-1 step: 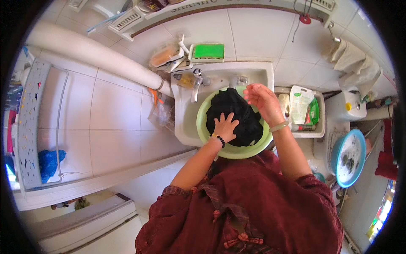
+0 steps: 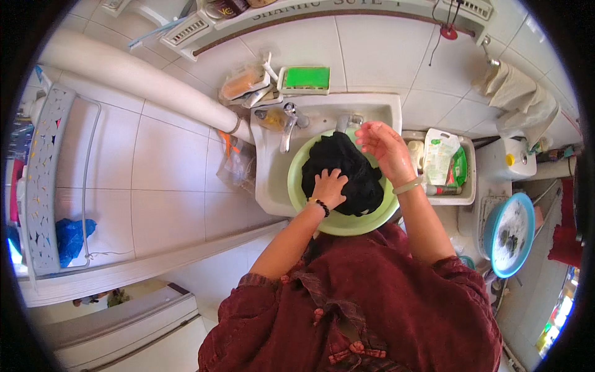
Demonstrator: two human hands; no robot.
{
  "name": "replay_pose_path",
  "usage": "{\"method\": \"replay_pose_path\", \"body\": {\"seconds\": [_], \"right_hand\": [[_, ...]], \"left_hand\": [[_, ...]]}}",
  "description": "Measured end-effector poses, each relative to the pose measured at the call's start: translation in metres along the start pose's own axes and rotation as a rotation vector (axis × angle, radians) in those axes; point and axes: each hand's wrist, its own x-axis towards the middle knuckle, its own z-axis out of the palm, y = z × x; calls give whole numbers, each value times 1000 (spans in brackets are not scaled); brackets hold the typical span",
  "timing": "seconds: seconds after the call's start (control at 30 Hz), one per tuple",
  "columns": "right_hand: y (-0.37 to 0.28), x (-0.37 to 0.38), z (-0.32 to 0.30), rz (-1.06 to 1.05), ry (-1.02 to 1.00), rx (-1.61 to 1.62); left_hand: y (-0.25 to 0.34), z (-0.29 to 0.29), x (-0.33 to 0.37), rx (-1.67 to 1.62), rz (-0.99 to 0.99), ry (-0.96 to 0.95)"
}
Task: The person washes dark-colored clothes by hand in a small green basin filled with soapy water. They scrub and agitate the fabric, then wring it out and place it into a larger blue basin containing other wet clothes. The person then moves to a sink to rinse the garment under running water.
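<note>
A bundled black cloth [image 2: 347, 167], probably a garment, lies in a pale green basin [image 2: 296, 180]. The basin rests over a white sink [image 2: 268, 186]. My left hand [image 2: 328, 191] presses down on the near left part of the cloth, its fingers bent into the fabric. Above the basin's right rim I hold up my right hand [image 2: 387, 149], fingers loosely bent and slightly apart, with nothing visible in it. What lies beneath the cloth is hidden.
A metal faucet [image 2: 289, 124] stands at the sink's left back. Behind it sits a green soap dish [image 2: 307, 77]. To the right are a tray [image 2: 455, 199] of packets and bottles and a blue basin [image 2: 524, 248]. A white pipe [image 2: 155, 84] slants in from the left.
The fingers of my left hand have drawn in from a spread pose and bent into the black cloth. My right hand has hardly moved.
</note>
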Motion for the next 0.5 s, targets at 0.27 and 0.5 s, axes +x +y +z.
{"method": "replay_pose_path", "body": {"seconds": [0.27, 0.5], "right_hand": [[16, 66, 66, 38, -612, 865], [-9, 75, 117, 88, -548, 276]], "left_hand": [[37, -83, -17, -1893, 57, 305], [67, -109, -31, -2361, 211, 462]]}}
